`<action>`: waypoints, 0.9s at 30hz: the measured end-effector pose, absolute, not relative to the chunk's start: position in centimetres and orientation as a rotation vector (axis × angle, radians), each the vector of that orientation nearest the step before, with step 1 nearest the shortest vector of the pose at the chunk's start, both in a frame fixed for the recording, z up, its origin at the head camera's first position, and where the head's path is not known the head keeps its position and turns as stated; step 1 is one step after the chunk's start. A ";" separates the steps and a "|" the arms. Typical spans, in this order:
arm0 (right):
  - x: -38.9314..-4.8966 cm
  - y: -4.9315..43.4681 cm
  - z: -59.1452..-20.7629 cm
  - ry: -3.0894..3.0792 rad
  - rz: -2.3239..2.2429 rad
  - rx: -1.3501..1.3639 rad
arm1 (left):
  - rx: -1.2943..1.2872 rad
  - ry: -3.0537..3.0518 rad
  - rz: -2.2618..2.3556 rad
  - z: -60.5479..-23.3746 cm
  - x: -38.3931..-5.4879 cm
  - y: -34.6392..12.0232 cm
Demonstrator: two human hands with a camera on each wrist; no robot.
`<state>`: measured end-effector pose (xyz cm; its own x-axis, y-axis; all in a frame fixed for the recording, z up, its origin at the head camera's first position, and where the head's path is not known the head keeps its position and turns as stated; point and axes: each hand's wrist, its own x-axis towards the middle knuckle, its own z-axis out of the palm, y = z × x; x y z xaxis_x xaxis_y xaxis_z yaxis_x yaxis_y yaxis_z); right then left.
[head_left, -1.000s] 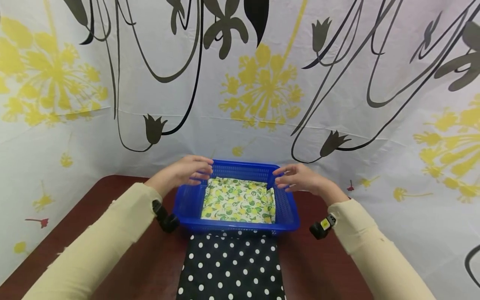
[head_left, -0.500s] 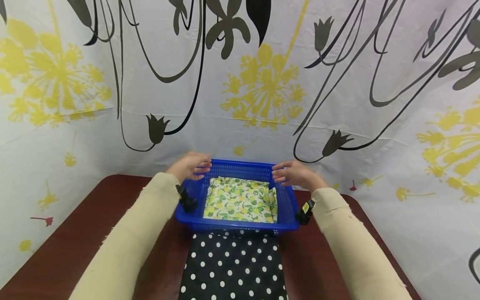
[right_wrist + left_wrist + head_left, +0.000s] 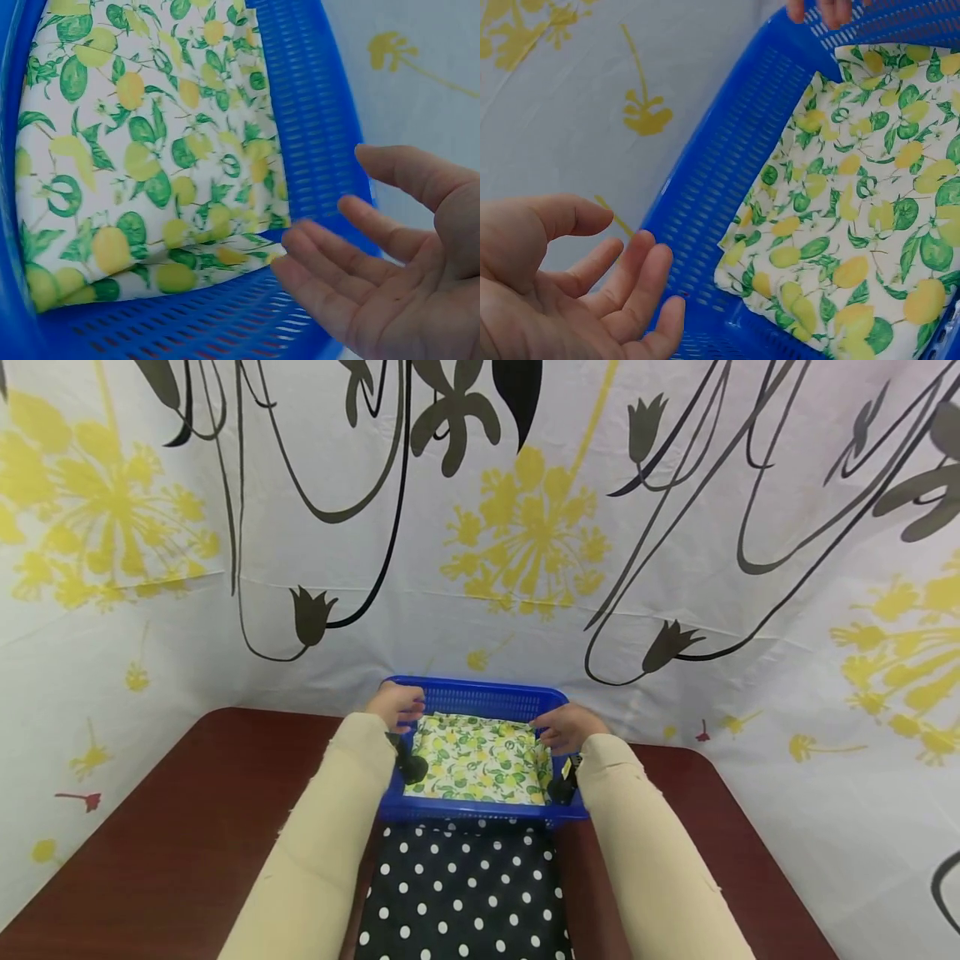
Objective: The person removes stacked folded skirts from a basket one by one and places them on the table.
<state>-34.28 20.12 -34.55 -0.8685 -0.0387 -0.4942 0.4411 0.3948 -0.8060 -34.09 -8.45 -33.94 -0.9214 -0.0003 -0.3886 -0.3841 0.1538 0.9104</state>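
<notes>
Flower-printed white backdrop (image 3: pixel 465 527), dark red table (image 3: pixel 187 843), lemon-print cloth (image 3: pixel 476 760) inside a blue basket (image 3: pixel 465 811), left hand (image 3: pixel 395 704) and right hand (image 3: pixel 570 727) at opposite sides, fingers (image 3: pixel 645 292) loosely parted, holding nothing, black polka-dot fabric (image 3: pixel 465 893) in front.

The basket (image 3: pixel 480 811) at centre is smooth, slightly glossy perforated plastic; the lemon-print cloth (image 3: pixel 476 762) there looks matt and creased. Lower centre, the dotted cloth (image 3: pixel 465 893) is matt. Lower left, the table (image 3: pixel 202 810) looks like smooth, faintly shiny wood. The backdrop (image 3: pixel 465 543) above is wrinkled fabric.
</notes>
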 end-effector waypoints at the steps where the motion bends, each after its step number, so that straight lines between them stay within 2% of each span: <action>1: -34.3 20.0 -34.8 2.206 -1.478 0.380 | -0.373 2.142 1.824 -34.2 -34.1 -8.5; 5: -34.1 19.3 -35.3 2.245 -1.414 0.403 | -0.366 2.126 1.822 -35.4 -34.3 -8.5; 9: -34.2 18.5 -36.1 2.398 -1.203 0.306 | -0.347 2.210 1.692 -38.1 -35.5 -8.3; 13: -34.7 18.3 -37.1 2.465 -1.018 0.258 | -0.215 2.366 1.418 -44.1 -40.2 -8.9; 16: -35.2 18.3 -37.8 2.464 -0.954 0.235 | -0.262 2.353 1.367 -45.3 -40.7 -8.7; 18: -36.3 18.8 -39.3 2.467 -0.914 0.182 | -0.340 2.330 1.376 -43.1 -38.1 -8.1; 21: -37.1 19.0 -40.6 2.455 -0.909 0.212 | -0.306 2.334 1.374 -40.8 -35.4 -7.7; 27: -37.1 19.1 -42.1 2.434 -0.962 0.302 | -0.220 2.342 1.361 -38.9 -33.7 -7.3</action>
<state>-37.13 19.10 -42.07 -0.8497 0.0213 -0.5268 0.3757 0.7255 -0.5766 -33.68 -7.33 -38.93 -0.8990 0.0725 -0.4319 -0.3394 0.5080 0.7917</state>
